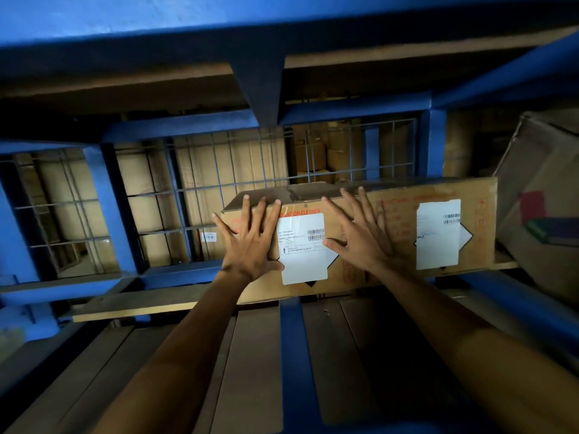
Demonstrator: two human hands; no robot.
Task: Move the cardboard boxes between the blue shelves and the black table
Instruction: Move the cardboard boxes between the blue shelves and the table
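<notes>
A brown cardboard box (300, 198) with a white label and red print stands on a board of the blue shelves (194, 123), its front face toward me. My left hand (250, 239) lies flat on the left of that face with fingers spread. My right hand (363, 236) lies flat on the face to the right of the label, fingers spread too. A second labelled box (482, 220) stands touching it on the right. Neither hand is wrapped around anything. The black table is out of sight.
A blue wire grid (200, 195) closes the shelf's back, with more cartons stacked behind it. A larger tilted carton (532, 170) leans at the far right. Flat cardboard sheets (250, 364) lie on the lower level, crossed by a blue upright (293, 355).
</notes>
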